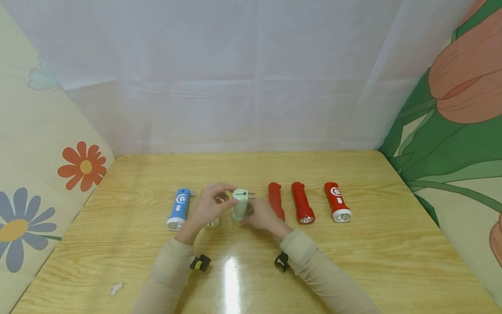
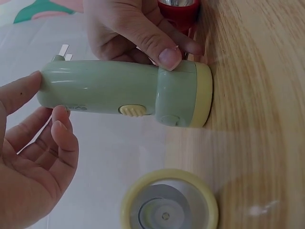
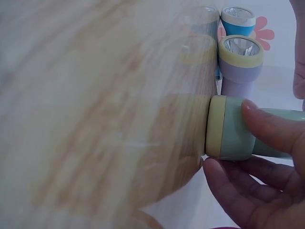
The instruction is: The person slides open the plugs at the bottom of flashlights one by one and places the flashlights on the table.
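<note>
A pale green flashlight [image 1: 240, 205] with a cream rim stands head-down on the table, its tail pointing up. Two metal plug prongs stick out near the tail in the left wrist view. My left hand [image 1: 209, 205] pinches the tail end with its fingertips. Lower down, my right hand [image 1: 266, 216] grips the flashlight's head [image 3: 233, 129] between thumb and fingers. Just left of it lies a lilac flashlight [image 3: 240, 71] with a yellow rim, mostly hidden by my left hand in the head view. A blue flashlight [image 1: 179, 209] with a white rim lies beyond that.
To the right lie three red flashlights: one [image 1: 276, 200] partly behind my right hand, another [image 1: 301, 203], and a white-rimmed one [image 1: 338, 203]. Small black objects [image 1: 201, 263] show by my forearms. A white scrap [image 1: 116, 288] lies front left. White cloth [image 1: 251, 87] hangs behind the table.
</note>
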Demonstrator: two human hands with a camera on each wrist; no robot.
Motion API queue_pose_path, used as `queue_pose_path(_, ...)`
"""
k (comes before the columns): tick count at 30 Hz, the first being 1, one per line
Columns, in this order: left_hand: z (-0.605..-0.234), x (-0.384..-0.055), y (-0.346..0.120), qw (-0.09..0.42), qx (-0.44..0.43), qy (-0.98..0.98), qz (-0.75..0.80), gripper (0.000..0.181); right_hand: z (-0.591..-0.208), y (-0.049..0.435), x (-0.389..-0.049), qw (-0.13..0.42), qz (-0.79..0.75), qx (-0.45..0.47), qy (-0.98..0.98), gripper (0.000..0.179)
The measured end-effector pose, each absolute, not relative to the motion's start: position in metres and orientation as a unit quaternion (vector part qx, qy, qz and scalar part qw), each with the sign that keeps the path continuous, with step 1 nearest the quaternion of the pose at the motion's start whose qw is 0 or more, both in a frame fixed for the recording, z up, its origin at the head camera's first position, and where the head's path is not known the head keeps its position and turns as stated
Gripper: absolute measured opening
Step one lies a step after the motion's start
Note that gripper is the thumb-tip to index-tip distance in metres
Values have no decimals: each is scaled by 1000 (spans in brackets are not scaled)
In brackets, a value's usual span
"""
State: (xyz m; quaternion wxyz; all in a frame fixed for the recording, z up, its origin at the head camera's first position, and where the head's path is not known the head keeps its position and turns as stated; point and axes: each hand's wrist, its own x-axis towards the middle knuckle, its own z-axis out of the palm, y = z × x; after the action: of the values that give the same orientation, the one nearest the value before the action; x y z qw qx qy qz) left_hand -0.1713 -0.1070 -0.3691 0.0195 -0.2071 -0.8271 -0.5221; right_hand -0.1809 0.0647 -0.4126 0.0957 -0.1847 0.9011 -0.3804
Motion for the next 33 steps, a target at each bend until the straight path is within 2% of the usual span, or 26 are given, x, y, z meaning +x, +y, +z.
queue_pose_path(15, -386, -184, -108, 34, -200, -824, -528, 28, -413, 66, -180, 127, -404, -153, 893, 35)
queue_pose_path(33, -386, -187, -103, 43, -168, -826, -536, 26, -412, 66, -175, 124, -401, -152, 895, 28)
